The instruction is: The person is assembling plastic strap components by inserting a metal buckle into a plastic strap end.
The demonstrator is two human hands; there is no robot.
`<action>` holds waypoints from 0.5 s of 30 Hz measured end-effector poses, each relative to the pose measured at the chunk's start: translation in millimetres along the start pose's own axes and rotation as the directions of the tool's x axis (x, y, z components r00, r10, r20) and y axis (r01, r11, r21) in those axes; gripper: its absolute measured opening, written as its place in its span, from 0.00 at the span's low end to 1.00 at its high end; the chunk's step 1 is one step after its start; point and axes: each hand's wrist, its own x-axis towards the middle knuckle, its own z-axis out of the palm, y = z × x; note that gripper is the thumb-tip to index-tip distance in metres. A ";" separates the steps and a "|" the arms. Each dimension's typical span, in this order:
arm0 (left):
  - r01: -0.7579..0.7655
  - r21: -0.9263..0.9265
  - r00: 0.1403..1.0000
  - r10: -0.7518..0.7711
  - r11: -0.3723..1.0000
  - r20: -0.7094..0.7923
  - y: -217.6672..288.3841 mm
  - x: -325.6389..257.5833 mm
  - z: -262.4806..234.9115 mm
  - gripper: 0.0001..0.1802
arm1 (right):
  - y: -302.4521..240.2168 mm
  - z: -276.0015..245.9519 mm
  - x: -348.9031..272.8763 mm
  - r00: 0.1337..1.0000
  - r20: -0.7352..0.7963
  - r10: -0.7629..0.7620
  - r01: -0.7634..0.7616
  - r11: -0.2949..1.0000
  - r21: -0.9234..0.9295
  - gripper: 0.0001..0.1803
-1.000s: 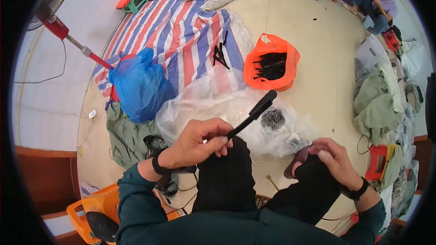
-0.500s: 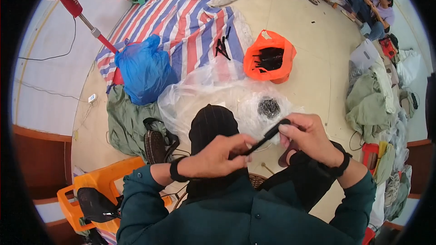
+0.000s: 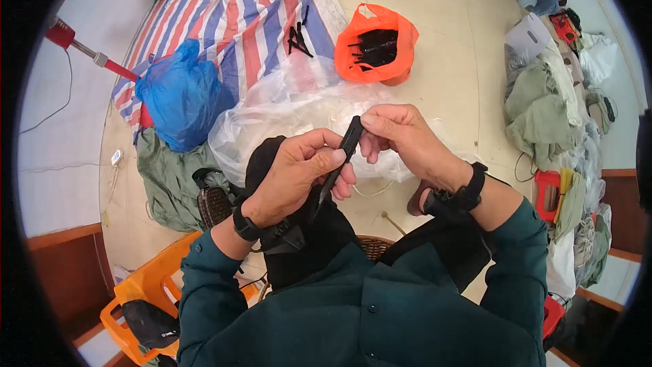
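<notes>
Hands are meeting over the lap, both closing on one slim black tool [image 3: 341, 162]. Left hand [image 3: 292, 177] is wrapping the lower, pointed half, thumb pressing along the shaft; right hand [image 3: 401, 137] is pinching the upper end between thumb and fingertips. The tool is slanting up to the right, in front of the clear plastic sheet [image 3: 285, 105] on the floor.

Judgement: the left grip should be doing the steadying while the right fingertips are working the top end; keeping the point aimed away from the palm looks wise.

Hard to make out: whether the tool is one piece or two being joined, and what its tip is, since the left fingers are covering it. Black pieces inside the orange bag [image 3: 377, 51] are showing only as a dark bundle. Dark cloth on the knees is partly hiding under the forearms.
</notes>
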 end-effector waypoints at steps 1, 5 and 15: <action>0.000 -0.005 1.000 0.000 1.000 -0.019 -1.5 1.6 -0.4 0.08 | 3.5 -4.3 4.2 1.000 0.003 -0.009 0.009 1.000 -0.021 0.16; -0.015 -0.026 0.997 0.013 1.000 -0.070 -3.3 10.9 -4.3 0.08 | 31.5 -42.7 39.1 0.994 -0.108 0.007 -0.032 0.972 -0.231 0.15; -0.014 -0.103 0.965 -0.014 0.995 -0.261 13.0 50.3 -13.9 0.10 | 287.8 -206.5 49.2 0.787 -0.613 -0.070 -0.546 0.385 -0.744 0.10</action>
